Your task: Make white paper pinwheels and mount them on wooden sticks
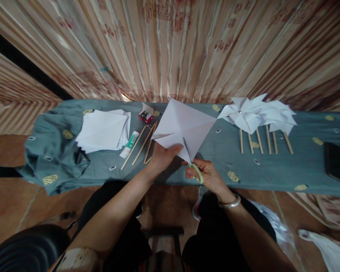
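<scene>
Paper square, white, creased, slit: centre, over cloth-covered bench. Left hand, seven o'clock: fingers closed on the square's near side, thumb uppermost. Right hand, five o'clock: fingers curled through scissors, pale-green handles. Paper stack, flat, unevenly layered: nine o'clock. Pinwheels, pointed paper vanes, wooden sticks: three o'clock.

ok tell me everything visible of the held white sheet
The white sheet looks like plain paper, roughly square, held diamond-wise above the cloth. Faint creases cross it. A slit opens at the left corner; at the bottom corner a dark line runs inward, blade or cut, I cannot tell. The left grip pinches its lower left part, thumb on top, and the green-handled scissors in the right grip meet the bottom corner.
</scene>
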Tool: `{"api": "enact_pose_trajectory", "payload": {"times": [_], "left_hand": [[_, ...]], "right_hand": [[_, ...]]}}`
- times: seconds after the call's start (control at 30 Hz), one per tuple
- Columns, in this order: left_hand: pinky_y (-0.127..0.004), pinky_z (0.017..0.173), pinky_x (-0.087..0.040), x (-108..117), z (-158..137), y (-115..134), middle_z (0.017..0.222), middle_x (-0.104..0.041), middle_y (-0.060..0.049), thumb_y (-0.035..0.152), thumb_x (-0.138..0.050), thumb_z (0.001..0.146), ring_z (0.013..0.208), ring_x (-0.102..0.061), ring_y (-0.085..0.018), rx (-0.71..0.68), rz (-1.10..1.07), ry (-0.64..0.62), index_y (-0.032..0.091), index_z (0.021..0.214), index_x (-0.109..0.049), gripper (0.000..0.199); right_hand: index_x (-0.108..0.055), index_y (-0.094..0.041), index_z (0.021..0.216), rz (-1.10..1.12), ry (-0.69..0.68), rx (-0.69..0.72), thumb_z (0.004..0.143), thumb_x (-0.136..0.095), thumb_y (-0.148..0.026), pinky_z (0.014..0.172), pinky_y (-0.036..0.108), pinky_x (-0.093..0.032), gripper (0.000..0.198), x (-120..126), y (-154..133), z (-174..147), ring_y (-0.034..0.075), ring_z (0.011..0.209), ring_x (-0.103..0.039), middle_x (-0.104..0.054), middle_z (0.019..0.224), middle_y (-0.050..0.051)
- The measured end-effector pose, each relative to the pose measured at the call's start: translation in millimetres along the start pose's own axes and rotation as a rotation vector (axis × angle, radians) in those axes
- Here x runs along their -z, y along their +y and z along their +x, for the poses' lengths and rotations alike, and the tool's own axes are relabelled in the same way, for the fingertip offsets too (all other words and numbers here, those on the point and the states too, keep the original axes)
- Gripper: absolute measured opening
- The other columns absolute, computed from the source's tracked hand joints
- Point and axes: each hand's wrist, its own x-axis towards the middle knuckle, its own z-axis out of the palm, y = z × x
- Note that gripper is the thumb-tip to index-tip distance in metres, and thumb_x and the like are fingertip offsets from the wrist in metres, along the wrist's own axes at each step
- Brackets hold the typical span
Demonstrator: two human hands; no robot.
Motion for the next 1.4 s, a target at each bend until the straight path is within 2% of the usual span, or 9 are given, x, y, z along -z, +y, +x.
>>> {"api": "enact_pose_trajectory", "payload": {"times": [0.37, 0.67, 0.83, 1.0, 1.13, 1.4], "left_hand": [[-0.030, 0.072, -0.052, -4.6, 1.5, -3.2, 0.083, -0.068, -0.004, 0.025, -0.070, 0.061, 0.074, -0.061, -0.017, -0.003, -0.011, -0.012, 0.019, 0.081, -0.062, 0.022], [-0.034, 0.076, -0.053, -7.3, -0.6, 5.7, 0.087, -0.072, -0.006, 0.023, -0.071, 0.059, 0.080, -0.065, -0.021, -0.022, 0.050, -0.002, 0.020, 0.082, -0.062, 0.024], [-0.033, 0.075, -0.054, -8.0, -1.7, 5.1, 0.083, -0.071, -0.004, 0.024, -0.069, 0.061, 0.076, -0.064, -0.020, -0.024, 0.073, -0.008, 0.020, 0.077, -0.062, 0.018], [-0.034, 0.077, -0.053, -7.0, -2.8, 4.3, 0.087, -0.070, -0.005, 0.026, -0.070, 0.062, 0.078, -0.064, -0.019, -0.010, 0.044, -0.009, 0.019, 0.081, -0.062, 0.022], [-0.033, 0.073, -0.053, -7.0, -2.1, 5.5, 0.081, -0.070, -0.004, 0.025, -0.070, 0.061, 0.075, -0.062, -0.020, -0.024, 0.049, -0.018, 0.021, 0.075, -0.060, 0.018], [-0.035, 0.075, -0.052, -7.0, -3.2, 4.4, 0.082, -0.070, -0.005, 0.026, -0.069, 0.061, 0.080, -0.063, -0.023, -0.013, 0.071, -0.019, 0.021, 0.076, -0.062, 0.017]], "right_hand": [[-0.071, -0.017, 0.081, 0.027, 0.024, 0.001, 0.055, -0.085, -0.046, 0.047, 0.021, -0.041, 0.042, 0.0, -0.2, -1.0, 0.008, 0.048, -0.051, -0.061, 0.055, -0.003], [-0.068, -0.017, 0.076, 0.007, 0.034, 0.009, 0.056, -0.084, -0.047, 0.047, 0.021, -0.041, 0.040, 1.5, -2.7, -2.1, 0.008, 0.048, -0.051, -0.062, 0.054, -0.003], [-0.068, -0.017, 0.076, 0.020, 0.051, 0.017, 0.054, -0.085, -0.048, 0.048, 0.021, -0.042, 0.041, 1.2, -2.5, -2.6, 0.008, 0.048, -0.051, -0.061, 0.054, -0.004], [-0.068, -0.018, 0.077, 0.023, 0.040, 0.022, 0.056, -0.084, -0.050, 0.046, 0.022, -0.041, 0.042, 1.1, -3.7, -3.2, 0.008, 0.046, -0.050, -0.060, 0.052, -0.004], [-0.067, -0.018, 0.075, 0.019, 0.036, 0.022, 0.055, -0.084, -0.051, 0.046, 0.022, -0.040, 0.042, 1.0, -4.8, -3.3, 0.008, 0.046, -0.050, -0.059, 0.052, -0.004], [-0.068, -0.018, 0.075, 0.020, 0.037, 0.029, 0.057, -0.084, -0.048, 0.048, 0.022, -0.041, 0.039, 1.4, -1.7, -2.5, 0.008, 0.047, -0.051, -0.060, 0.054, -0.004]]}}
